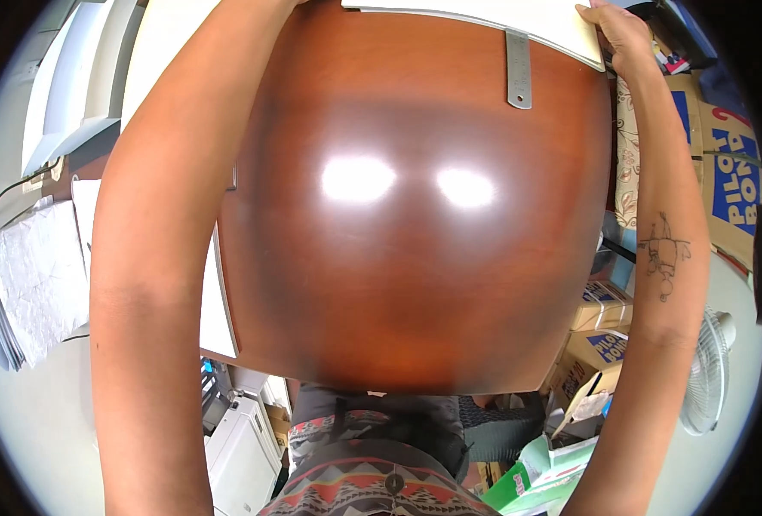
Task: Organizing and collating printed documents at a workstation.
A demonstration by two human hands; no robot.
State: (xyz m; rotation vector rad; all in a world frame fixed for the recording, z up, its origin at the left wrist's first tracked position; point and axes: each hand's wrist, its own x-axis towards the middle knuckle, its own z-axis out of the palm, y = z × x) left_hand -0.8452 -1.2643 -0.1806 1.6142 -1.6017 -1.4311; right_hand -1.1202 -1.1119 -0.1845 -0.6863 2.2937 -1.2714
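Observation:
My right hand (623, 35) grips the right edge of some white sheets (471, 11) at the far side of a glossy brown wooden table (407, 290). Fingertips rest on top of the sheets near their corner. From under their front edge a steel ruler (518, 74) sticks out toward me, its holed end nearest. My left arm stretches across the table's left side, and its hand is cut off by the top edge of the view.
More white paper (216, 303) lies at the table's left, partly behind my left arm. Cardboard boxes (590, 361) and a fan (707, 374) stand at right. A white machine (242, 445) stands below left. A green and white box (536, 477) sits below right.

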